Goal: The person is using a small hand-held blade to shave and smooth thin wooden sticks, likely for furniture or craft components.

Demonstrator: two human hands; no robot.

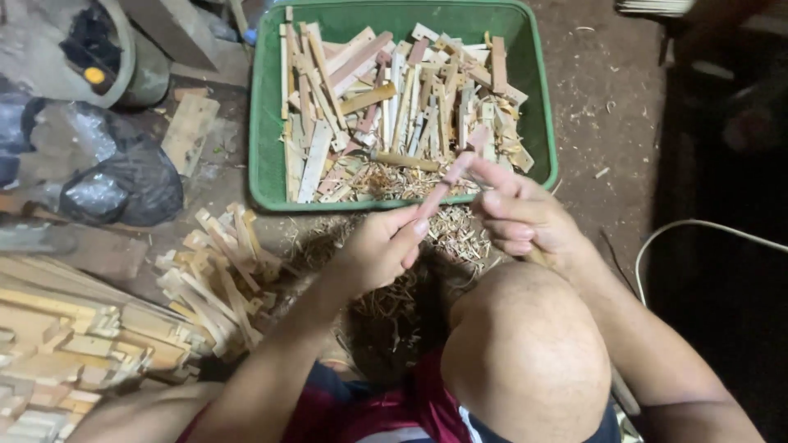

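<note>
My left hand [379, 248] grips the lower end of a thin pale wooden stick [450, 176] that slants up to the right. My right hand [519, 215] is closed just right of the stick, its fingers touching the stick's upper part; a handle of some tool seems to run under the wrist, mostly hidden. Both hands hover above my raised knee [525, 344] and a heap of wood shavings [394, 271] on the dirt floor. Behind them stands a green plastic tub [271, 123] filled with several short wooden strips [386, 98].
A pile of cut wooden sticks [217, 267] lies at the left, with stacked planks [57, 328] beyond it. A dark plastic bag [107, 176] and a round container [123, 49] sit at the upper left. A white cable [698, 226] curves at the right.
</note>
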